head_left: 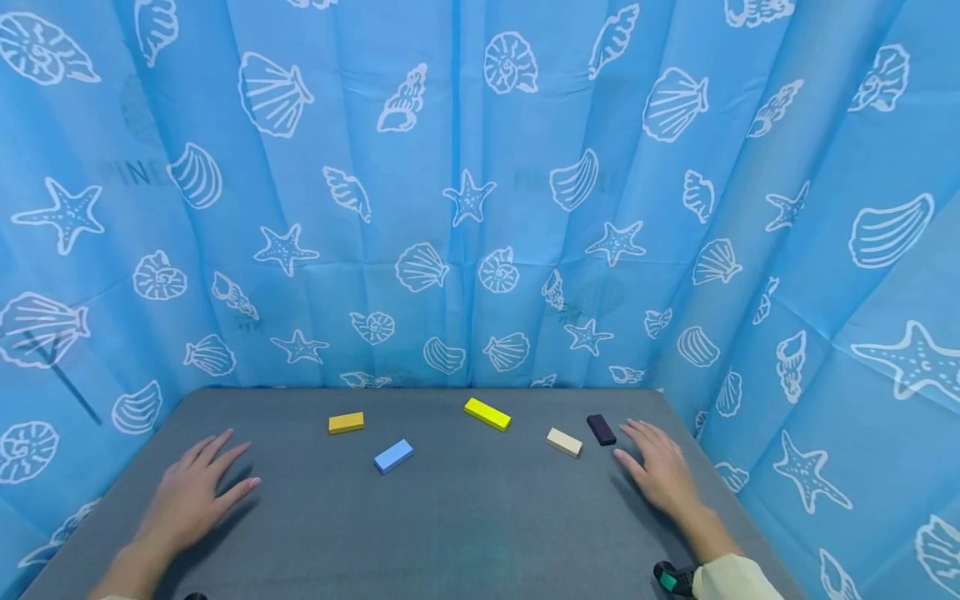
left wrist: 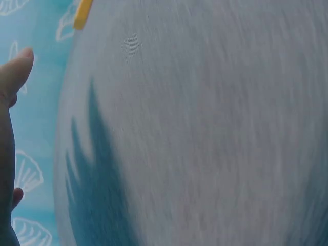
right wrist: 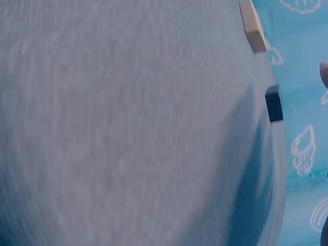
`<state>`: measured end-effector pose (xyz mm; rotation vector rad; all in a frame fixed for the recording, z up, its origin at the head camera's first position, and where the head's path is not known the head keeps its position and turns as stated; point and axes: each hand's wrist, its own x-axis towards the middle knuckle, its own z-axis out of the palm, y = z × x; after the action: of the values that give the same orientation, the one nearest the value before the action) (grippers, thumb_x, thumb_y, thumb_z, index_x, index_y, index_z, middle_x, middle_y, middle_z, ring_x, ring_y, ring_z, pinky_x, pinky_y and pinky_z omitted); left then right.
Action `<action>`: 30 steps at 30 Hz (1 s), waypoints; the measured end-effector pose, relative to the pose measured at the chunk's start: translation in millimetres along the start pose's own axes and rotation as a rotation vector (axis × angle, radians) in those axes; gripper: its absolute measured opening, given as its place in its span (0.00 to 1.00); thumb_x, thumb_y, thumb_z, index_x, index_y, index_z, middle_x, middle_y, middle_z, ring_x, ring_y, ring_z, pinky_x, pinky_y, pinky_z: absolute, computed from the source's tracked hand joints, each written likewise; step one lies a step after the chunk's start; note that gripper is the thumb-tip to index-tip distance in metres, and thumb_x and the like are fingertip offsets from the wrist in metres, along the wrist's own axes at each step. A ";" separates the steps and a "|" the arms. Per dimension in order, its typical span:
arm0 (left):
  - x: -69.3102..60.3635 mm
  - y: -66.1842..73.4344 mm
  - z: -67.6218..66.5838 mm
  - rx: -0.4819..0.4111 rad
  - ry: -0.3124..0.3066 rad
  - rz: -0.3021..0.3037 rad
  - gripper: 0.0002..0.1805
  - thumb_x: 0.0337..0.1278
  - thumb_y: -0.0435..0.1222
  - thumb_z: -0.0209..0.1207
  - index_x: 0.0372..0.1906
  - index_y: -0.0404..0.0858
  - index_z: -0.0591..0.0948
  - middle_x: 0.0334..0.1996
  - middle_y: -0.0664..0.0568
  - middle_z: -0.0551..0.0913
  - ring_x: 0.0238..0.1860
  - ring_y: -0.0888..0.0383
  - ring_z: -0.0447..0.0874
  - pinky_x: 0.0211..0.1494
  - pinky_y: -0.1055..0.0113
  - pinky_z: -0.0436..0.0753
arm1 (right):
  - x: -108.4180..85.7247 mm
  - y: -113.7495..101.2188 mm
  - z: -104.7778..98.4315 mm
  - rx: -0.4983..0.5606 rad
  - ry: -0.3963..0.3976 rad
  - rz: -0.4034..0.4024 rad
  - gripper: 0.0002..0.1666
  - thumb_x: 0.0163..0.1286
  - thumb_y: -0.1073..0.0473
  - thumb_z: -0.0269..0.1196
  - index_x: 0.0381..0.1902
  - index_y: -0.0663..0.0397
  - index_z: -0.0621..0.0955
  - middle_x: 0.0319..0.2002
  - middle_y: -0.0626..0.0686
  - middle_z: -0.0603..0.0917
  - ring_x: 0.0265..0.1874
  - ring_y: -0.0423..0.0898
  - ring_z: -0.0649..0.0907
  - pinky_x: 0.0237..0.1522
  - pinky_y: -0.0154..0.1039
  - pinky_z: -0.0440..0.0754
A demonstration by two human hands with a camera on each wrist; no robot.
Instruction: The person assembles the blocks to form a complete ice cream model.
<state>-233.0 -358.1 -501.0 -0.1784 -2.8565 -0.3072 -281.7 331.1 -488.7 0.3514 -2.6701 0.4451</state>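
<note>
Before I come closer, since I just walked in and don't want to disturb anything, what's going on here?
A person's left hand and right hand are open over a gray table, holding nothing. Lying apart on it are an orange block, a blue block, a yellow block, a cream block and a dark block. The dark block is nearest the right hand.

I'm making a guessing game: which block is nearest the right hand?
The black block, close to the right hand in the head view. It's the darkest and farthest right of the five; next comes the cream block.
</note>
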 end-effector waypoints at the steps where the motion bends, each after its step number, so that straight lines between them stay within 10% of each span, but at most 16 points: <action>1: 1.5 2.4 0.3 -0.016 0.004 0.000 0.41 0.58 0.64 0.56 0.63 0.35 0.74 0.65 0.30 0.64 0.63 0.28 0.58 0.53 0.25 0.57 | 0.9 -2.0 1.0 0.004 0.013 -0.009 0.27 0.69 0.54 0.63 0.62 0.61 0.75 0.63 0.65 0.73 0.64 0.65 0.67 0.61 0.68 0.58; 21: 21.0 65.2 15.0 -0.265 0.154 -0.022 0.25 0.59 0.40 0.65 0.59 0.34 0.78 0.59 0.34 0.74 0.60 0.32 0.67 0.56 0.30 0.62 | 21.8 -44.7 30.8 0.147 0.185 -0.086 0.20 0.67 0.66 0.63 0.57 0.64 0.78 0.58 0.63 0.78 0.59 0.62 0.73 0.57 0.61 0.69; 30: 28.6 91.1 27.3 -0.357 0.155 -0.041 0.23 0.61 0.39 0.64 0.59 0.36 0.78 0.58 0.36 0.76 0.61 0.34 0.67 0.58 0.32 0.63 | 28.9 -67.5 44.7 0.239 0.142 -0.058 0.20 0.69 0.65 0.62 0.58 0.62 0.78 0.60 0.62 0.77 0.61 0.60 0.72 0.59 0.61 0.69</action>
<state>-253.6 -261.0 -501.5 -0.1555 -2.6323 -0.8027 -302.2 248.2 -497.8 0.4479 -2.4675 0.7456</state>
